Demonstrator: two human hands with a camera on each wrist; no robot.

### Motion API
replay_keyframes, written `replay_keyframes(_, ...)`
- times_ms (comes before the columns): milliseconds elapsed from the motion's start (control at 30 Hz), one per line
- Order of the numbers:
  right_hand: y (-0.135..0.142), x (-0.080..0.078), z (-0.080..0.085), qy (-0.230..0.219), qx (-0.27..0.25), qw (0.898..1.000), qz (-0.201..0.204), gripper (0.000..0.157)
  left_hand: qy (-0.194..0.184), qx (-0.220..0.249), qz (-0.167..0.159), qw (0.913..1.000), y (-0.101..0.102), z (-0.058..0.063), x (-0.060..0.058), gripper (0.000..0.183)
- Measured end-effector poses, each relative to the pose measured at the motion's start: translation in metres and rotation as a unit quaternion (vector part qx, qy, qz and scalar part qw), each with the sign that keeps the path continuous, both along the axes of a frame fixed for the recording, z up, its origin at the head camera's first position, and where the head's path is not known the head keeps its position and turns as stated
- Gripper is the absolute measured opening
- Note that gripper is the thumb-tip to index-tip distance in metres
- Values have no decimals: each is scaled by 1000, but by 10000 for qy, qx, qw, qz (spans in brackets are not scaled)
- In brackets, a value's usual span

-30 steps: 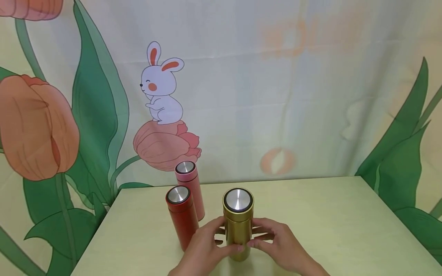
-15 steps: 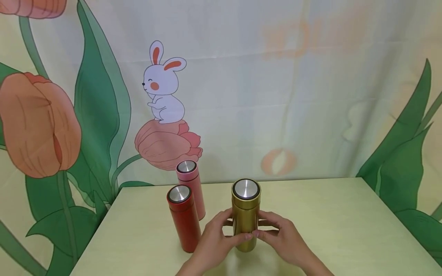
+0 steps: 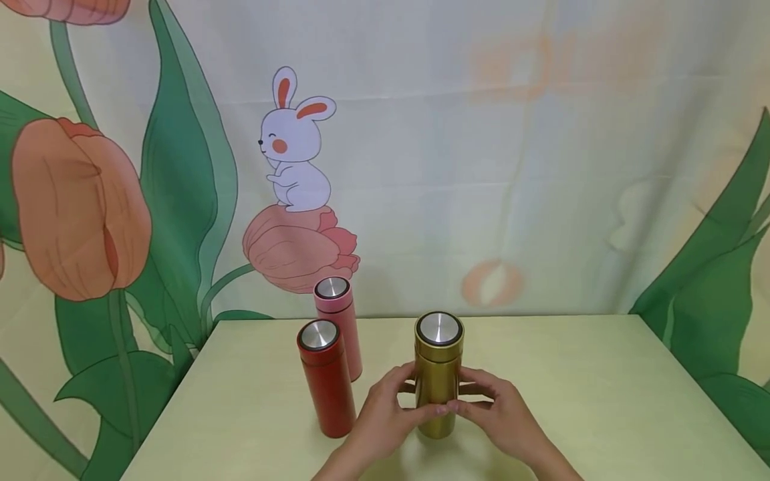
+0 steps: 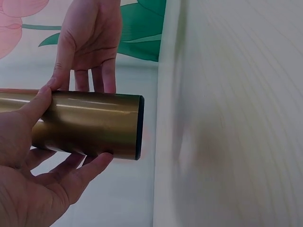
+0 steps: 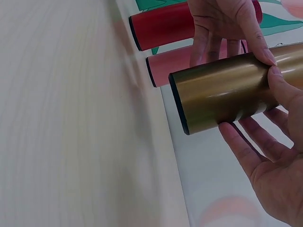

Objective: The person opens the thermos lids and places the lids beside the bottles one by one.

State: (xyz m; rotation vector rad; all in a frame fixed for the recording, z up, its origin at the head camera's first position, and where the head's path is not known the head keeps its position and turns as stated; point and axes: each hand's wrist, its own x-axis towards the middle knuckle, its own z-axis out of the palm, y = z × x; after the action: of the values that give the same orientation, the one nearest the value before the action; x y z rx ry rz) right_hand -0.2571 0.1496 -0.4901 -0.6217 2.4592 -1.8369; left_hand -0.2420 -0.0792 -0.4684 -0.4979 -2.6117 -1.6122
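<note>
A gold thermos flask (image 3: pixel 438 381) with a silver-topped lid stands upright between both hands. My left hand (image 3: pixel 388 414) grips its left side, thumb across the front and fingers behind. From the right, my right hand (image 3: pixel 499 414) holds it the same way, and the two thumb tips meet on the front. In the left wrist view, a gap shows between the flask's dark base (image 4: pixel 140 127) and the tabletop (image 4: pixel 227 142), so it is held just above the table. The right wrist view shows fingers (image 5: pixel 246 151) of the right hand against the gold side.
A red thermos flask (image 3: pixel 327 387) stands upright just left of my left hand. Behind it is a pink thermos flask (image 3: pixel 339 327), partly hidden. The pale table (image 3: pixel 571 374) ends at a printed cloth backdrop (image 3: pixel 409 167) with tulips and a rabbit.
Both hands have lifted the gold flask and shifted it a little to the right, away from the red one. The head view has turned slightly. The red and pink flasks stay in place.
</note>
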Motion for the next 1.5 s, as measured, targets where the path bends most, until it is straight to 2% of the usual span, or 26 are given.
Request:
replay_keyframes(367,7,-1,-3,-54,-13,9994,337,55,-106,34,-282,9995,-2,-5,-2,64)
replay_keyframes(600,9,0,-4,-370,117,9984,400,55,-267,-42,-483,9985,-5,-6,-3,59)
replay_keyframes(733,10,1,-5,-378,191,9978,516,54,-370,-49,-574,9977,-7,-8,-3,56)
replay_keyframes(1067,11,4,-2,-422,353,9961,695,58,-659,-172,-683,9953,-11,-8,-3,63)
replay_keyframes(1500,16,3,-2,-464,545,9929,951,56,-758,-291,-771,9937,-9,-9,-3,68)
